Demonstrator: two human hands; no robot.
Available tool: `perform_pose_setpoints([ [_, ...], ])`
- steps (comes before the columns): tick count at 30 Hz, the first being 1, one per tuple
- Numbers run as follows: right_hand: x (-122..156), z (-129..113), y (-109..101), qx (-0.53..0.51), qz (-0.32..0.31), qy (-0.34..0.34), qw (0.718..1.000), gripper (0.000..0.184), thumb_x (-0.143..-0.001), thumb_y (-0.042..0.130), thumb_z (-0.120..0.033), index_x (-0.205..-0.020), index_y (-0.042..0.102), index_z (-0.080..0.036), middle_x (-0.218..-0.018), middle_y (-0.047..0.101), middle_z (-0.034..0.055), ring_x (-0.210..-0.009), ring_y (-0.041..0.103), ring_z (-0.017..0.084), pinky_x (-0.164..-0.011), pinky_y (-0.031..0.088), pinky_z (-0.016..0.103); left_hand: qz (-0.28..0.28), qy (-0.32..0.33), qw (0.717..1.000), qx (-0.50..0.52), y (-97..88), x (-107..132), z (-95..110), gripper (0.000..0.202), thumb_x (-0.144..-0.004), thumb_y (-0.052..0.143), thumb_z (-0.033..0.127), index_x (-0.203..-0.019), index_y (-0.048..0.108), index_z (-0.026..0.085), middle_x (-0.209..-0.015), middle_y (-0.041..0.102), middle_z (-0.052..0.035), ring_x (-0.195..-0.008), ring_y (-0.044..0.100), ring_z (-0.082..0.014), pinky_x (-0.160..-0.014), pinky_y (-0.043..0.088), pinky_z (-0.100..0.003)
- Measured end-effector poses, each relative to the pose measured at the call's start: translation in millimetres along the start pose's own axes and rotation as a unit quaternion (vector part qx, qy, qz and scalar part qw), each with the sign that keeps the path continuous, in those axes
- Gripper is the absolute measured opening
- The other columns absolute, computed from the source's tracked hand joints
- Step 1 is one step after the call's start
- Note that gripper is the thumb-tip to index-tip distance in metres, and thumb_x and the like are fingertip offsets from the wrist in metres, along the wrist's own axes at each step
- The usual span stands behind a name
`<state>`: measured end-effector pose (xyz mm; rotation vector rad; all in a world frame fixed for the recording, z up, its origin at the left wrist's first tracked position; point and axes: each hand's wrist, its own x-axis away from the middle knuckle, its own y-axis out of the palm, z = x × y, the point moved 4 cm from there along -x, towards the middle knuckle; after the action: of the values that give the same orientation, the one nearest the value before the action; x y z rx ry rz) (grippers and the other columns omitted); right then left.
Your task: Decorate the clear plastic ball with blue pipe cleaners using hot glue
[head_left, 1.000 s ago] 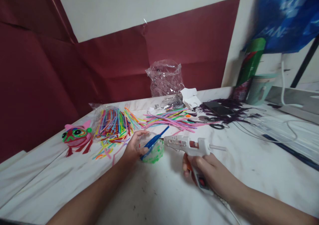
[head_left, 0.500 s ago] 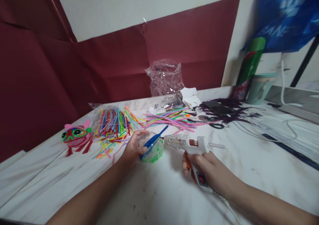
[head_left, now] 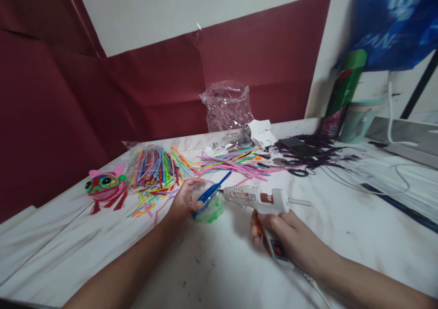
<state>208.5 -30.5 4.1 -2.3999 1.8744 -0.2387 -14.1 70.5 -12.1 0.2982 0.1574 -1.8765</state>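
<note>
My left hand (head_left: 188, 198) is closed round a clear, rounded plastic piece (head_left: 211, 211) with green marks on its lower side. Blue pipe cleaners (head_left: 212, 190) lie slanted across that piece, under my left thumb. My right hand (head_left: 280, 229) grips a white hot glue gun (head_left: 251, 196) by its handle, fingers at the orange trigger. The gun's nozzle points left and is at the blue pipe cleaners; whether it touches them I cannot tell. A glue stick (head_left: 300, 202) pokes out of the gun's back end.
A decorated red and green animal figure (head_left: 105, 187) stands at the left. Behind my hands lie bagged pipe cleaners (head_left: 153, 165), loose pink ones (head_left: 236, 163) and scissors (head_left: 298, 172). Farther right are a phone (head_left: 301, 148), purple threads (head_left: 323, 147), a green cup (head_left: 360, 122) and a spray can (head_left: 345, 90).
The glue gun has shifted very slightly, its back end a little to the right. My left hand and the clear plastic piece stay almost in place.
</note>
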Motion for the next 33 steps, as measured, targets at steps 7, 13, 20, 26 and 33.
perform_pose_setpoints([
  [7, 1.6, -1.8, 1.2, -0.013, -0.012, -0.004, 1.0, 0.035, -0.073, 0.038, -0.043, -0.063, 0.057, -0.016, -0.06, 0.056, 0.0028, -0.05, 0.043, 0.012, -0.048, 0.033, 0.025, -0.006, 0.01, 1.0, -0.005, -2.3, -0.3, -3.5, 0.058, -0.058, 0.078, 0.032, -0.111, 0.055, 0.026, -0.118, 0.062, -0.0071, -0.108, 0.058, -0.0316, -0.086, 0.045, -0.039],
  [13, 2.1, 2.3, -0.7, -0.006, -0.008, -0.008, 1.0, 0.036, -0.076, 0.037, -0.042, -0.065, 0.058, -0.015, -0.062, 0.057, 0.0037, -0.053, 0.044, 0.013, -0.05, 0.034, 0.025, 0.0, 0.007, 1.0, 0.002, 0.3, -0.5, -2.2, 0.061, -0.054, 0.081, 0.034, -0.109, 0.055, 0.025, -0.115, 0.064, -0.0086, -0.106, 0.059, -0.0324, -0.085, 0.046, -0.04],
  [20, -0.2, 2.4, -2.3, 0.008, 0.007, 0.003, 1.0, 0.037, -0.077, 0.037, -0.043, -0.063, 0.059, -0.015, -0.056, 0.052, 0.0015, -0.05, 0.043, 0.013, -0.049, 0.033, 0.025, -0.003, -0.003, 1.0, 0.001, 1.2, 0.9, -0.6, 0.064, -0.055, 0.08, 0.036, -0.112, 0.053, 0.024, -0.115, 0.063, -0.0099, -0.104, 0.059, -0.0317, -0.082, 0.047, -0.04],
  [26, -0.8, 1.8, -0.6, 0.004, -0.003, -0.004, 1.0, 0.038, -0.076, 0.036, -0.043, -0.063, 0.058, -0.015, -0.056, 0.051, 0.0011, -0.049, 0.043, 0.013, -0.048, 0.033, 0.025, -0.011, 0.019, 1.0, -0.003, 0.6, -0.2, -0.7, 0.061, -0.057, 0.08, 0.035, -0.111, 0.054, 0.023, -0.114, 0.064, -0.0085, -0.104, 0.06, -0.0297, -0.084, 0.046, -0.038],
  [33, -0.2, 0.5, 0.1, -0.006, -0.01, -0.015, 1.0, 0.036, -0.076, 0.037, -0.04, -0.063, 0.059, -0.015, -0.06, 0.055, 0.0025, -0.051, 0.044, 0.013, -0.049, 0.034, 0.025, -0.012, 0.004, 1.0, -0.001, 0.5, 0.3, -1.0, 0.063, -0.055, 0.081, 0.037, -0.111, 0.054, 0.025, -0.116, 0.063, -0.0086, -0.107, 0.058, -0.0309, -0.085, 0.045, -0.039],
])
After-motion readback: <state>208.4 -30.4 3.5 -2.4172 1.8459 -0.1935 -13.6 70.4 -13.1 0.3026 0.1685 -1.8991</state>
